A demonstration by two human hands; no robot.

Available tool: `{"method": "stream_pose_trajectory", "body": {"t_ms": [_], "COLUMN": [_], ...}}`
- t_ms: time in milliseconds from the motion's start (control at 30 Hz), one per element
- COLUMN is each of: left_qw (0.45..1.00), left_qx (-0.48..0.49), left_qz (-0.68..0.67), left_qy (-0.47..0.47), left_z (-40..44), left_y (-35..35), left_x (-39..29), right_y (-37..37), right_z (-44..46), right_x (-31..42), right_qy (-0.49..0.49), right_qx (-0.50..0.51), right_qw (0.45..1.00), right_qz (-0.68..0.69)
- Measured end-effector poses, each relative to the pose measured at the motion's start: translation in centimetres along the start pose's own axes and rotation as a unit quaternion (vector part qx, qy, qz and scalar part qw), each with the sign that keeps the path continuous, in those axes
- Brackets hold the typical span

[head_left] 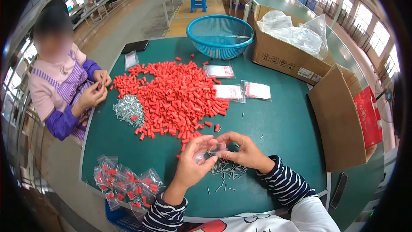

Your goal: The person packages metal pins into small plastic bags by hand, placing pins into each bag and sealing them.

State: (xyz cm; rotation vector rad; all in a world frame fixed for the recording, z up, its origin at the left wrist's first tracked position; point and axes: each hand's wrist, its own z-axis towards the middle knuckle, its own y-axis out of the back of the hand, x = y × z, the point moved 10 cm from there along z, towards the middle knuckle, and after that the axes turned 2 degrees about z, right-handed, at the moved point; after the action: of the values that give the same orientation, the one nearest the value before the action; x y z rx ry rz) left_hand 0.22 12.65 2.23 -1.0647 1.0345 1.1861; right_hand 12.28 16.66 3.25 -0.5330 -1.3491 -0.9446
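Both of my hands are over the near side of the green table [266,189]. My left hand [193,163] is closed on a small clear plastic bag [200,157]. Across from it, my right hand [244,151] pinches the bag's other edge; what the bag contains, if anything, is hard to make out. Loose silver screws [229,172] lie beneath and beside my right hand. Just beyond my fingers spreads a large heap of red plastic caps [180,94]. Filled clear bags [124,184] with red caps and screws are piled left of my left forearm.
At the left, a co-worker's hands [95,90] are near a second pile of screws [129,109]. Packs of clear bags [257,90] lie right of the caps. A blue basket [220,36], an open carton [292,56] and another carton [339,120] stand along the back and right.
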Motion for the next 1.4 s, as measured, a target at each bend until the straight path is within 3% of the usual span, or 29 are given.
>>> {"method": "stream_pose_trajectory", "body": {"t_ms": [67,267,367,733,833,933,1233,1400], "left_qw": [1.0,0.994,0.994,0.99,0.991,0.986,0.981,0.986], "left_qx": [-0.013,-0.042,-0.075,-0.092,-0.11,-0.08,-0.062,-0.077], "left_qz": [0.026,0.017,0.026,0.108,0.076,0.143,0.176,0.149], "left_qy": [-0.009,0.101,0.071,0.011,0.016,0.015,-0.046,-0.024], "left_z": [0.1,-0.4,-0.3,-0.2,-0.2,-0.1,0.2,0.2], "left_y": [0.2,0.9,1.4,1.9,1.8,1.9,1.4,1.3], "left_x": [0.0,2.1,1.5,-0.1,-0.3,-0.4,-1.6,-1.1], "right_y": [0.5,0.7,1.3,2.1,2.1,2.0,2.0,1.9], "right_z": [-0.1,-0.6,-0.5,-0.3,-0.4,-0.4,-0.4,-0.5], "right_x": [-0.4,-1.0,0.1,1.0,0.9,0.9,1.5,2.2], "right_qy": [-0.015,-0.01,0.021,0.058,0.051,0.026,0.044,0.054], "right_qx": [-0.026,-0.008,-0.029,-0.029,-0.036,-0.041,-0.047,-0.04], "right_qw": [1.0,1.0,0.998,0.998,0.998,0.998,0.998,0.998], "right_qz": [-0.006,-0.012,0.041,0.007,0.006,0.035,-0.007,-0.016]}}
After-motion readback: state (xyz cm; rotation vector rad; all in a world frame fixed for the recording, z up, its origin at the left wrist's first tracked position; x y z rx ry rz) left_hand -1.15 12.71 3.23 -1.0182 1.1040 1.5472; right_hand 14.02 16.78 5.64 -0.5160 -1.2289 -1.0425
